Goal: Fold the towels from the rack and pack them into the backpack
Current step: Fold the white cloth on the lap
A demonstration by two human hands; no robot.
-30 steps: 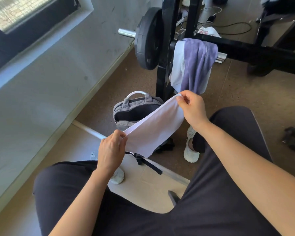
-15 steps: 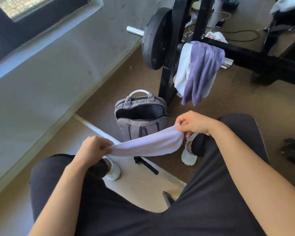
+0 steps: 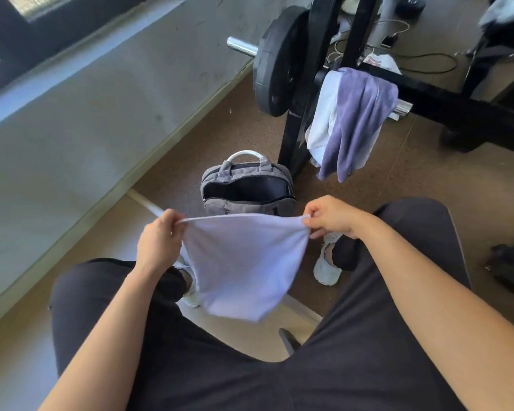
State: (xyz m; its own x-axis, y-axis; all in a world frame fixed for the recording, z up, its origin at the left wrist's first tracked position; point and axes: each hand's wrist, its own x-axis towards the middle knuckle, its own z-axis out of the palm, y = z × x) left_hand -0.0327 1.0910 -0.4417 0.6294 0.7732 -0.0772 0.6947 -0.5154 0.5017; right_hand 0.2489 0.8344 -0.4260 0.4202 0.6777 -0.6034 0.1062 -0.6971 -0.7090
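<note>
Towel [image 3: 244, 262] has dropped open since earlier, hanging mid-frame from a taut top edge; rack [image 3: 294, 129] upper right holds more towels [image 3: 353, 123], backpack [image 3: 247, 203] gapes center, left hand [image 3: 158, 241] and right hand [image 3: 330, 216] each pinch a corner, and a loose pinch could drop it onto the floor [image 3: 220, 137].

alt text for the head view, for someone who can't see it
A seated person's left hand and right hand pinch the top corners of a pale lilac towel hanging between their knees. Beyond it an open grey backpack stands on the floor beside a black rack draped with a purple towel and a white towel.
</note>
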